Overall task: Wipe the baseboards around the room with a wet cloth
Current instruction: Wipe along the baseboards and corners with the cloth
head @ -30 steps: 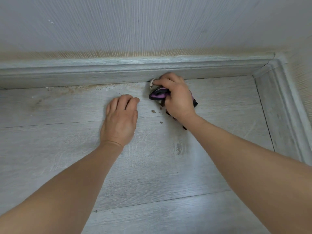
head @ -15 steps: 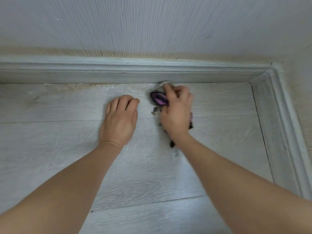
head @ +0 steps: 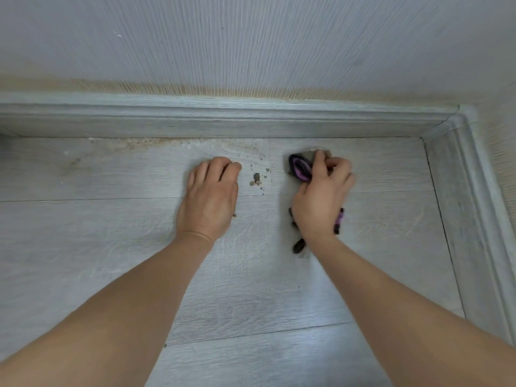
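Note:
A grey wood-look baseboard [head: 223, 121] runs along the foot of the far wall and turns at the right corner [head: 458, 121]. My right hand [head: 321, 199] grips a bunched dark and purple cloth [head: 300, 167] on the floor, a little short of the baseboard. Ends of the cloth stick out under my wrist. My left hand [head: 209, 196] rests on the floor to the left, fingers bent, holding nothing.
Brown crumbs of dirt [head: 257, 178] lie on the grey plank floor [head: 251, 289] between my hands. A line of grit [head: 156, 142] runs along the floor's edge below the baseboard. A second baseboard [head: 480, 219] runs down the right side.
My right hand has pulled the cloth back from the baseboard's foot onto the floor and shifted right. Crumbs of dirt now lie exposed between the hands. My left hand has stayed put.

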The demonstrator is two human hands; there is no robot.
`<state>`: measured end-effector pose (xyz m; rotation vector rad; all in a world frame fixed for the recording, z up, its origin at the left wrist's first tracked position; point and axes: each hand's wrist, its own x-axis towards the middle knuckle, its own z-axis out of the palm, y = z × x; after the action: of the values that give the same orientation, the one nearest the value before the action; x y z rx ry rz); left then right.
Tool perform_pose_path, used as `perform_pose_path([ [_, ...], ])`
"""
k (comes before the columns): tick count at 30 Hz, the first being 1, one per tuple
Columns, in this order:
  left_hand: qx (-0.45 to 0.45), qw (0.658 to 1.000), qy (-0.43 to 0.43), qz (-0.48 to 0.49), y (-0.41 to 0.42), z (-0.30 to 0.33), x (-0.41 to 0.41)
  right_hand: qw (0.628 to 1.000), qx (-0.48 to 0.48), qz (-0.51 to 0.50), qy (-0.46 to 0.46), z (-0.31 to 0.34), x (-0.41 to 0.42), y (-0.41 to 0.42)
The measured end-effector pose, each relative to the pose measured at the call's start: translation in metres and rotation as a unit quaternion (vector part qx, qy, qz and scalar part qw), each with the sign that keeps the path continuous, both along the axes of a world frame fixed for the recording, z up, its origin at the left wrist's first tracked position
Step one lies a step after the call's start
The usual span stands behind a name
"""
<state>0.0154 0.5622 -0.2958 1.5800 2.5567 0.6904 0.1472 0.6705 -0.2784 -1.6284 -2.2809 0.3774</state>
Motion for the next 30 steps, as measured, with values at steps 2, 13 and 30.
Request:
perform_pose_path([
  [2,-0.001,1.0,0.003,0.003,0.0,-0.001,-0.001,0.999,-0.014,0.039,0.024,-0.002,-0.034,-0.023],
  [13,0.019,0.999,-0.022,0.021,-0.001,-0.002,0.0,0.995,-0.056,0.017,0.083,0.024,-0.012,0.014],
  [30,0.022,0.999,-0.016,0.023,0.001,-0.002,0.002,0.995,-0.054,0.059,0.067,0.025,-0.014,0.026],
])
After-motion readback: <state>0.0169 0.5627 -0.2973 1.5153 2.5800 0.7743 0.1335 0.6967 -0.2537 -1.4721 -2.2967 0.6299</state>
